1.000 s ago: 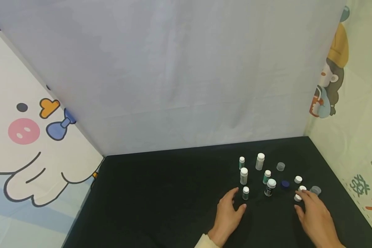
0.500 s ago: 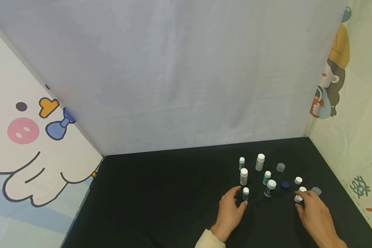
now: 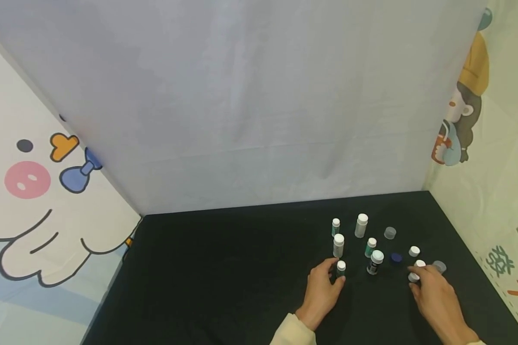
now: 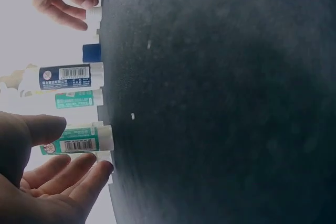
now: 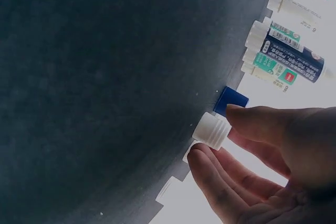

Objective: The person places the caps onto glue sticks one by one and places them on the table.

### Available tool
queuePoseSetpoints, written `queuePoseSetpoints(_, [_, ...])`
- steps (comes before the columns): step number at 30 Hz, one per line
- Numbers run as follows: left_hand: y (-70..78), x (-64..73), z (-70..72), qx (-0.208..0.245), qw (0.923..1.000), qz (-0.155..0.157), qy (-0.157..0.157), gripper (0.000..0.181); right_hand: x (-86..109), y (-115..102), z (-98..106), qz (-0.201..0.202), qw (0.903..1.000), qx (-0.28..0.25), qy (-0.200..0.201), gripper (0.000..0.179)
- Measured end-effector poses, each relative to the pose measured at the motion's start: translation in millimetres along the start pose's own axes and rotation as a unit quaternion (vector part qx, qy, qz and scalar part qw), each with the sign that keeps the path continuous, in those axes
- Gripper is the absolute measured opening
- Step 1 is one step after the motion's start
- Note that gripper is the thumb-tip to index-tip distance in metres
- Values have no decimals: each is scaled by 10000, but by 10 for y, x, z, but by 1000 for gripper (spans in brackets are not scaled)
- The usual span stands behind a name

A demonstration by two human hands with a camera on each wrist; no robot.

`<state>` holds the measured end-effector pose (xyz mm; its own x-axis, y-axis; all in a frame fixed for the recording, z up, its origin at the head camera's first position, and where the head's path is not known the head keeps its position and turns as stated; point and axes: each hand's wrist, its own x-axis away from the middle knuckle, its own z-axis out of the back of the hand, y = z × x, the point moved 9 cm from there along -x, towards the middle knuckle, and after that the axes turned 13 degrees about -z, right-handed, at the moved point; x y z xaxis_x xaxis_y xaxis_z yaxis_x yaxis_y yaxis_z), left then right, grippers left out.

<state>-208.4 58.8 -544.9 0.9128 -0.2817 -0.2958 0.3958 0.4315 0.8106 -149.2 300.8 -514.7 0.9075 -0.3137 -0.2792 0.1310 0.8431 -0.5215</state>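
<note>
My left hand (image 3: 321,292) curves round a small green-labelled glue stick (image 4: 79,140) that stands upright with a white top. In the left wrist view the thumb lies along one side and the fingers spread on the other, leaving a small gap on the finger side. My right hand (image 3: 440,297) pinches a short ribbed white cap (image 5: 211,131) between thumb and index finger, low over the table. Another white cap (image 3: 419,263) lies just behind, partly covered by the fingers. Beside the thumb sits a dark blue cap (image 5: 231,100).
Several more glue sticks stand upright between the hands, including a navy one (image 3: 374,263) and a pale one (image 3: 361,226). Two clear caps, one at the back (image 3: 390,233) and one at the right (image 3: 439,267), lie on the black table (image 3: 224,278). Curtains surround the table.
My left hand has moved right and slightly forward, so its thumb and fingers now flank the small green glue stick. The right hand has stayed almost still at the white caps.
</note>
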Motion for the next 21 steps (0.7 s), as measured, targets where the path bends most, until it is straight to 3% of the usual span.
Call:
queuePoseSetpoints(7, [-23,-16,-43,83,9999,94,-69,36,-37,7,-43,-67,9998,43,-208,29])
queuePoseSetpoints(21, [-20,-36,-48,-128,9999,37,-74,24,-50,10,-46,-26,9998,-43,-169,16])
